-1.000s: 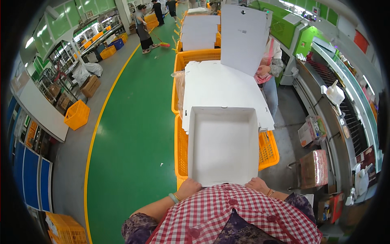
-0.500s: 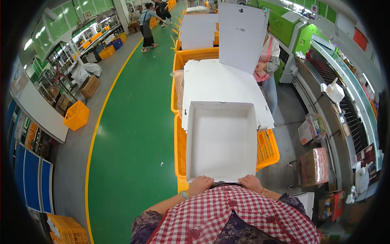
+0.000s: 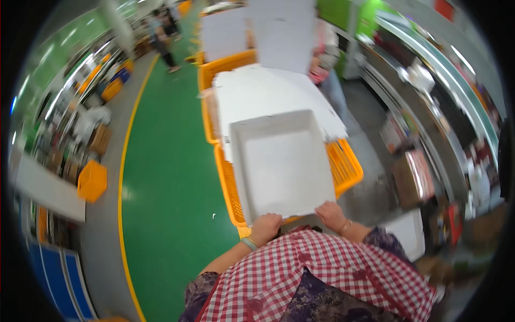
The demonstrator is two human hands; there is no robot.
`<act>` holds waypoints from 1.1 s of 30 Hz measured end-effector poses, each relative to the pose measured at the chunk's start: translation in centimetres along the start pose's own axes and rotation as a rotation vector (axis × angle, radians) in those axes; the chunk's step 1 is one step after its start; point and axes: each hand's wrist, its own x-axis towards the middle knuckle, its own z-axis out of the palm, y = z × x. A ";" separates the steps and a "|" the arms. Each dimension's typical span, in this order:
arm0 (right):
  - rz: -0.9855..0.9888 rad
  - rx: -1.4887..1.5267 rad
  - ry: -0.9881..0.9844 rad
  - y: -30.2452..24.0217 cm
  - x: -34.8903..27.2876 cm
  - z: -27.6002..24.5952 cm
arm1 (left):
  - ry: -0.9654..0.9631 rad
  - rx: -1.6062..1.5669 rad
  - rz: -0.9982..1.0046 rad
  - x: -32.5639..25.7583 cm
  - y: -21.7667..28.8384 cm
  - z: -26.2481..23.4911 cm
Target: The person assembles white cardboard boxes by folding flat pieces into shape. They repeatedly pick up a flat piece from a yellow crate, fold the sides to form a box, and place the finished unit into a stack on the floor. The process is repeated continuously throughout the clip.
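A shallow open white cardboard box (image 3: 284,166) lies in front of me, its hollow facing up and bare inside. My left hand (image 3: 265,228) is closed on the near left part of its rim. At the near right corner, my right hand (image 3: 331,216) grips the same rim, fingers curled over the edge. Under and beyond the box, flat white cardboard sheets (image 3: 263,88) are spread on top of orange plastic crates (image 3: 227,185). A tall white panel (image 3: 284,37) stands upright past the sheets. The picture is somewhat blurred.
Behind the panel on the right is a co-worker, whose hand (image 3: 320,72) shows beside something pink. A machine bench (image 3: 407,102) runs along the right, with a taped carton (image 3: 413,177) below it. Another white box (image 3: 406,233) sits low right. A green walkway (image 3: 166,177) lies left.
My view has turned, so the surroundings shift left and tilt. The box's near edge has risen slightly away from my body, with both hands still on it.
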 end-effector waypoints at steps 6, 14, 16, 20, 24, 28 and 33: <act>0.132 -0.145 0.077 -0.5 -1.6 3.7 | -0.105 0.057 0.022 -1.4 -0.8 1.1; 0.357 -0.214 0.183 -6.5 -6.6 2.9 | -0.175 0.185 0.249 -2.5 -3.0 -1.8; 0.404 -0.242 0.234 -8.4 -9.1 1.7 | -0.138 0.171 0.305 -3.0 -1.0 -1.4; 0.571 -0.282 0.263 -10.3 -16.2 -0.8 | -0.124 0.118 0.498 -0.7 3.7 1.4; 0.746 -0.377 0.230 -10.0 -23.2 -3.0 | -0.093 0.050 0.538 1.5 10.1 3.9; 0.979 -0.521 0.225 -8.5 -21.4 -3.9 | -0.186 -0.093 0.579 7.7 5.9 4.2; 1.229 -0.538 0.213 -8.3 -21.7 -6.6 | -0.421 -0.241 0.557 8.0 5.2 7.9</act>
